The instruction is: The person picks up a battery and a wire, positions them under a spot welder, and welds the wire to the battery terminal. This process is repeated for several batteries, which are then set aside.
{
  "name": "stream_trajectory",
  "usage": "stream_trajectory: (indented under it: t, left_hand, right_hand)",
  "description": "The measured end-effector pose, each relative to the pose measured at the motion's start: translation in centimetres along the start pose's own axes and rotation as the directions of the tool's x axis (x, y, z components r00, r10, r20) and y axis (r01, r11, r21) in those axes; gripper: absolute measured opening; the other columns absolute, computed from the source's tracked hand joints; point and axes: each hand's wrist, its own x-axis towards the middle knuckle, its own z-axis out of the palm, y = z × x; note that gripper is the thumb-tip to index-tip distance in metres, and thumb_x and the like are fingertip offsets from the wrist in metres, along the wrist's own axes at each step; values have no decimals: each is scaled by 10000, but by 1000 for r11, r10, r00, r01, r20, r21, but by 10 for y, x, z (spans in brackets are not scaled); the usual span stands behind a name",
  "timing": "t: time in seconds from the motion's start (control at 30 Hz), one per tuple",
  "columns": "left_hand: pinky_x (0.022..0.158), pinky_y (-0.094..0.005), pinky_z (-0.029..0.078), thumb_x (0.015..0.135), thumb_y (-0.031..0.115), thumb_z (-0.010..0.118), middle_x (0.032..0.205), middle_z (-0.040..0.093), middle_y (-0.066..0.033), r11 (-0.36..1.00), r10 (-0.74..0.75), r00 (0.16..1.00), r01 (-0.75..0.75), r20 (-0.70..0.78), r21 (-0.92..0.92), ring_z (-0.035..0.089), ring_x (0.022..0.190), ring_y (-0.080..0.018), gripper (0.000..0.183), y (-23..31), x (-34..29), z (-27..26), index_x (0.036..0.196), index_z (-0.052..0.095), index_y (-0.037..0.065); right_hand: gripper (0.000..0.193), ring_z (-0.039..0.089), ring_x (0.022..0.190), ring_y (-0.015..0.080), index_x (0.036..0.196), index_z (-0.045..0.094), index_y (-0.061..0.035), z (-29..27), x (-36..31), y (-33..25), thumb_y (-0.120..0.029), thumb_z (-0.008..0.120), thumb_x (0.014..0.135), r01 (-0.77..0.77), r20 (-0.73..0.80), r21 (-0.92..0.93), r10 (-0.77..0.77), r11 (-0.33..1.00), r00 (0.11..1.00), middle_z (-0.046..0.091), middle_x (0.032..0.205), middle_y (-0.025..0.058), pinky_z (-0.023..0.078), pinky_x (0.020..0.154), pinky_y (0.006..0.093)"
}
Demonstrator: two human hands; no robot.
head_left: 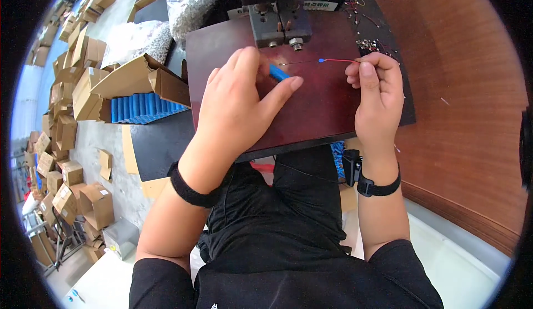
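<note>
My left hand [236,95] is closed around a blue cylindrical battery cell [278,73], one end showing between thumb and fingers. Between the thumb and fingertips of my right hand [380,87] is a red wire [341,60]. The wire runs left to a small blue bead [321,60], from which a thin bare lead stretches toward the cell; whether the lead touches it, I cannot tell. Both hands are over a dark red board [327,104]. Just beyond them hangs a metal machine head [277,26] with two copper pins and a bolt.
An open cardboard box [161,87] packed with blue cells stands to the left. Behind it are clear bags [191,6] of small pale parts. Loose wires and bits [375,45] lie at the far right, beside a brown wooden panel [455,87]. Several cartons [97,203] crowd the floor.
</note>
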Motion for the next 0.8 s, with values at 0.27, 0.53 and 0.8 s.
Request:
stream_trajectory:
  t: [0.27,0.53,0.8]
  left_hand:
    - [808,-463,488,886,238,654,937,659,-151,942,1,1000,10,-31,336,648,918,-374,261,0,6,-8,1041,590,38]
    - [862,-455,512,887,104,637,1071,633,-201,962,-59,991,25,117,273,628,991,-416,248,0,-6,-33,1124,647,34]
    - [813,-408,515,889,97,675,974,654,-143,976,-109,982,76,-154,-204,640,903,-332,257,-12,-12,-9,1137,629,42]
  right_hand:
    - [114,609,897,169,1054,622,-20,-11,-1,-3,-113,567,1018,-29,-8,-339,28,940,1000,670,977,61,482,846,316]
    - [139,591,949,327,1028,650,-31,-12,3,-13,-73,637,896,320,345,-710,-86,627,935,631,957,119,450,836,432]
    - [71,578,936,340,936,653,-36,-4,8,3,-89,658,889,339,335,-721,-125,604,934,631,975,116,444,836,447]
